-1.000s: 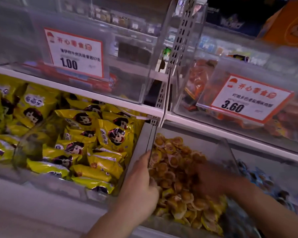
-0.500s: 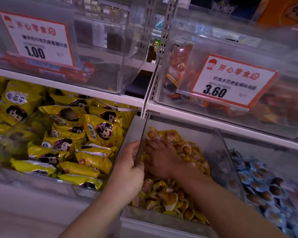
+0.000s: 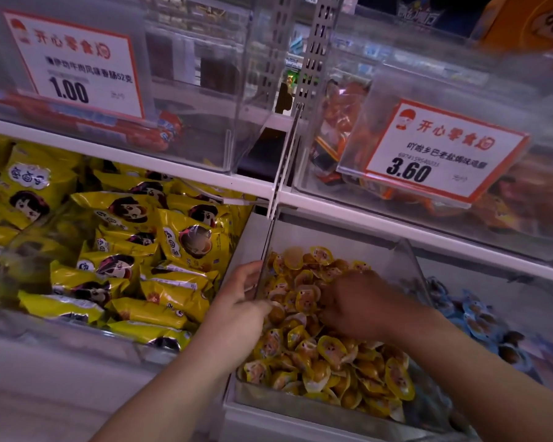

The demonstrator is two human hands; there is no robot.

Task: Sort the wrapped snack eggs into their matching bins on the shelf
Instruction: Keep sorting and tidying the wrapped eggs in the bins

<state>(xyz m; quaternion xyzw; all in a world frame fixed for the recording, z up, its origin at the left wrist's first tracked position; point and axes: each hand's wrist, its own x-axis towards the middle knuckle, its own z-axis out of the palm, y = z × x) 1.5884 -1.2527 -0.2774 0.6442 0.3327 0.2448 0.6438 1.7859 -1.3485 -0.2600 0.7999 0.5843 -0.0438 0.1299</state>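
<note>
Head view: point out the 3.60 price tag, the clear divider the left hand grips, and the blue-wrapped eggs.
3.60 price tag (image 3: 434, 151), head view, white centre of the card.
Clear divider (image 3: 266, 253), head view, its upper edge.
Blue-wrapped eggs (image 3: 474, 317), head view, middle of the pile.

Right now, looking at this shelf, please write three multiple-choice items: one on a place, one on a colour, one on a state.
1. Where is the right hand?
A. In the bin of yellow-wrapped eggs
B. In the bin of blue-wrapped eggs
C. On the 3.60 price tag

2. What colour are the large snack bags in the left bin?
A. Red
B. Yellow
C. Green

3. What is the left hand doing?
A. Hanging free
B. Holding a bag
C. Gripping the clear divider

Answers:
1 A, the hand lies on the yellow pile between the clear walls.
2 B, every bag shows yellow wrapping with a cartoon face.
3 C, its fingers and thumb close on the divider's edge.
</note>
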